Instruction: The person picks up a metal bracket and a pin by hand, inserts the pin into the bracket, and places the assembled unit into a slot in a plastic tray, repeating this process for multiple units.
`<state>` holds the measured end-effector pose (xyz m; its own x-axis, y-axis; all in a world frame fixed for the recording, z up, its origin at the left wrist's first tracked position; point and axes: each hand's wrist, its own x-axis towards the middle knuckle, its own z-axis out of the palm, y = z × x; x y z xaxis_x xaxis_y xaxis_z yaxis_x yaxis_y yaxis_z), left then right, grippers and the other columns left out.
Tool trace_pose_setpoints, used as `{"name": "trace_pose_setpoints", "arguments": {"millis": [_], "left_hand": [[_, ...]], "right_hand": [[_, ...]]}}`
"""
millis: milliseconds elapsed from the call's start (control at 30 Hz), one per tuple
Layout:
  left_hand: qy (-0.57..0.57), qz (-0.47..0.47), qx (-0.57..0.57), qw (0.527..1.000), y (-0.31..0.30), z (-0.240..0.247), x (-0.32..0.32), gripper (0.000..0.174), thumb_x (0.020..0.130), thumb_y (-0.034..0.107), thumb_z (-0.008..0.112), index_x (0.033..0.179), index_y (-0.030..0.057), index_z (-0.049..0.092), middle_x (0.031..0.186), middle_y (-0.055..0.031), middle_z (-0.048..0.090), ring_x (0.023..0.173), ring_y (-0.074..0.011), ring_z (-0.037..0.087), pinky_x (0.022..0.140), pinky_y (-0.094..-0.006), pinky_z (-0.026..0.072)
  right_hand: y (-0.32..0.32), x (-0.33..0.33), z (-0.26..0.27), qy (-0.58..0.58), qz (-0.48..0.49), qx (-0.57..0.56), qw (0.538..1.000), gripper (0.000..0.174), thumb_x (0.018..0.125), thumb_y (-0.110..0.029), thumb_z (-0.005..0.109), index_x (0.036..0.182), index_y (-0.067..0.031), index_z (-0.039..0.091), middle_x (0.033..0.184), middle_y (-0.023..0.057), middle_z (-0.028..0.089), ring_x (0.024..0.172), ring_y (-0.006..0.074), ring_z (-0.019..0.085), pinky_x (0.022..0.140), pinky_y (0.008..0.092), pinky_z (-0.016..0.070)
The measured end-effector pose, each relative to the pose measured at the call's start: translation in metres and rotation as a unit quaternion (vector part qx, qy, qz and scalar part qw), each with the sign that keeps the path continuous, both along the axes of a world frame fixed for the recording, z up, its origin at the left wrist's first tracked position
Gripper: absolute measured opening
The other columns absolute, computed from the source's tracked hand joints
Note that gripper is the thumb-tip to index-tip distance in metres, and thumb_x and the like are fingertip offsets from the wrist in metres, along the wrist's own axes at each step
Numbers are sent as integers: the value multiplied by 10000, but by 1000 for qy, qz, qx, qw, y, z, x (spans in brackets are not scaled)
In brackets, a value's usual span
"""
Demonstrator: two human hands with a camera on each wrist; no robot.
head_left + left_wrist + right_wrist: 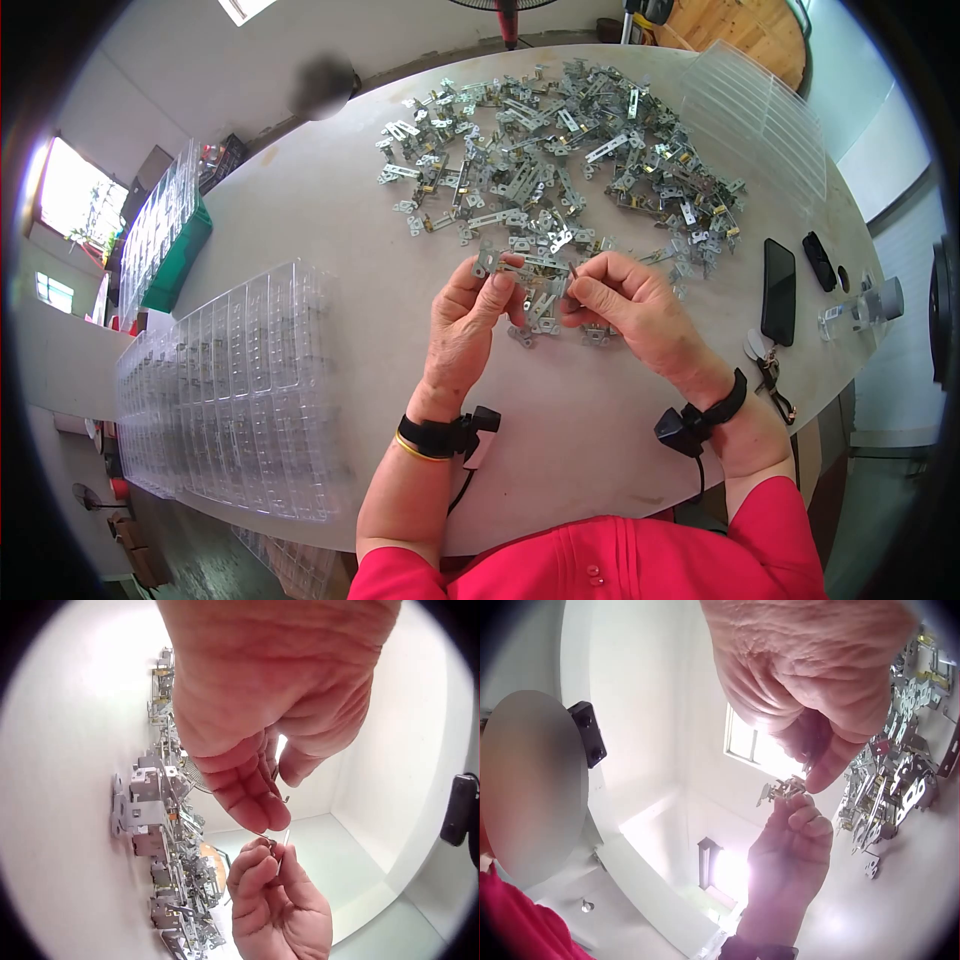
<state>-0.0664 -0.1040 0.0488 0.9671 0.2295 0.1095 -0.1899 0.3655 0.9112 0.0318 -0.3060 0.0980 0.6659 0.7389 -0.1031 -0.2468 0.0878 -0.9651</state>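
A silvery metal bracket (486, 260) with a flat, holed end is held up over the near edge of a pile of similar brackets (540, 190). My left hand (465, 318) pinches it between thumb and fingers. Opposite, my right hand (635, 305) has thumb and forefinger pinched on a small metal piece at the bracket's other end. In the left wrist view, a thin bright strip (286, 838) shows at the fingertips of the right hand (281, 915). In the right wrist view, the bracket (769, 792) sticks out past the left fingertips. Fingers hide much of the bracket's middle.
Clear plastic compartment trays (240, 390) are stacked at the left, with a green box (180, 262) behind them. A ribbed clear tray (760, 125) lies at the back right. A phone (778, 292), keys (765, 360) and a clear bottle (845, 314) lie on the right.
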Motion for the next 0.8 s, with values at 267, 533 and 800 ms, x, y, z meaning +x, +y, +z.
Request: {"name": "trace_pose_setpoints", "arguments": {"millis": [267, 533, 800], "left_hand": [[-11, 42, -30, 999, -9, 10, 3, 231, 1072, 240, 547, 1154, 38, 625, 988, -43, 695, 869, -116, 637, 786, -268, 490], [27, 12, 80, 996, -10, 11, 0, 208, 1055, 219, 583, 1106, 24, 635, 856, -8, 642, 779, -93, 595, 713, -253, 474], [71, 11, 157, 985, -13, 14, -2, 184, 1024, 190, 641, 1070, 13, 633, 810, 30, 605, 726, -44, 522, 667, -202, 442]], "right_hand": [[-1, -2, 1, -98, 15, -87, 991, 171, 1034, -208, 618, 1055, -40, 634, 904, 12, 673, 809, 83, 652, 719, 246, 558], [-3, -9, 17, -71, 29, -81, 994, 147, 1038, -215, 611, 1013, -71, 622, 753, -38, 600, 641, 29, 542, 558, 204, 455], [-2, -13, 16, -60, 45, -78, 994, 154, 1037, -223, 612, 1013, -72, 623, 719, -43, 569, 598, 22, 496, 522, 197, 406]]}}
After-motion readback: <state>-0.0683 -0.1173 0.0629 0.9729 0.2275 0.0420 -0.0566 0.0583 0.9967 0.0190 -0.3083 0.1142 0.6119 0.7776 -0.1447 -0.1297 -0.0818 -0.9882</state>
